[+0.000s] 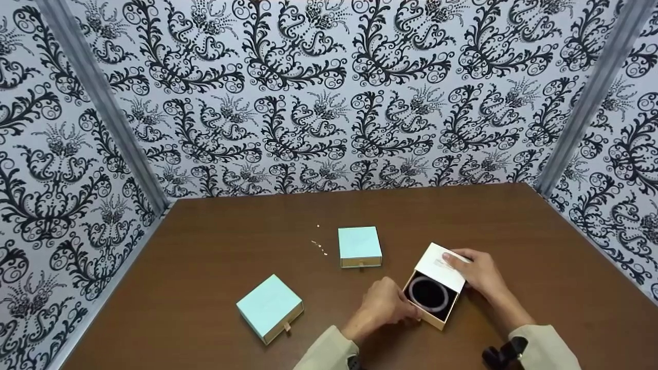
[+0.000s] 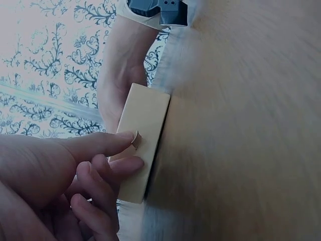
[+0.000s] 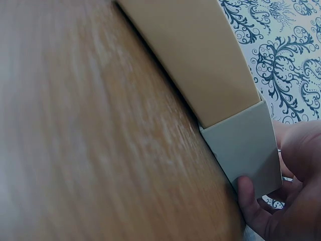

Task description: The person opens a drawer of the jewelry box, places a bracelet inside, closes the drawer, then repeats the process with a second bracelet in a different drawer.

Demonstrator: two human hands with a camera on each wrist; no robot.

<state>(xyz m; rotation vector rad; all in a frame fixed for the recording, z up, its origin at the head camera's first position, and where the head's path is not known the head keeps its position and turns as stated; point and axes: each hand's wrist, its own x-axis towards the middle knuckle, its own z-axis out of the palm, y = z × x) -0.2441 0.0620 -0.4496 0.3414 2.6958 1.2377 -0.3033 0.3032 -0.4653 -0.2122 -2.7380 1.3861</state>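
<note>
A slide-out jewellery box lies on the table, its white sleeve pushed back and its gold-sided drawer well out. Black lining fills the drawer, and a pale grey bangle-like ring lies flat in it. My left hand is at the drawer's near left corner. In the left wrist view, its thumb and a finger hold the drawer front around the small pull tab. My right hand grips the sleeve, thumb on top; the right wrist view shows a fingertip against the sleeve's side.
Two closed mint-green boxes with gold drawers lie to the left: one at the middle back, one nearer and turned. Small pale bits lie beside the back box. Patterned walls enclose the brown table.
</note>
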